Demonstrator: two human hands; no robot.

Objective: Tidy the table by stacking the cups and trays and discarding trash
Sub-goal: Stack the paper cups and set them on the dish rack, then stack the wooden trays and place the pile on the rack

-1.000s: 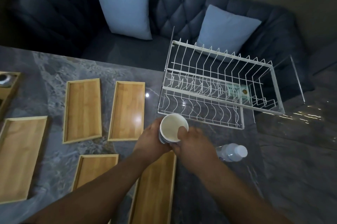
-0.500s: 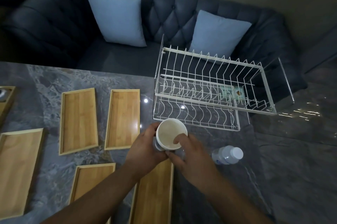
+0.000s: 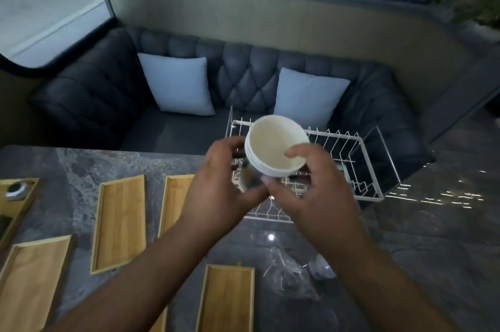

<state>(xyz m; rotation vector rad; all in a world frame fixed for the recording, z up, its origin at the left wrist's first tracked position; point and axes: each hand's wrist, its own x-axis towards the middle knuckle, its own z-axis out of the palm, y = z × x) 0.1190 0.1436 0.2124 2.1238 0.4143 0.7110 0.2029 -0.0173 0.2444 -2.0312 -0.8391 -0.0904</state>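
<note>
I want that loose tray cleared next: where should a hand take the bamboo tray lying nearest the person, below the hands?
Probably by the long side rims of the bamboo tray, pinched across its narrow width, coming straight down from above. It lies flat and open side up on the marble table, so the raised rims give fingers an edge. Its right side looks clear; the plastic bottle lies apart from it.

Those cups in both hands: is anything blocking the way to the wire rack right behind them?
Nothing visible does. The left hand and right hand hold the cups up in front of the wire rack, whose top is open.
</note>
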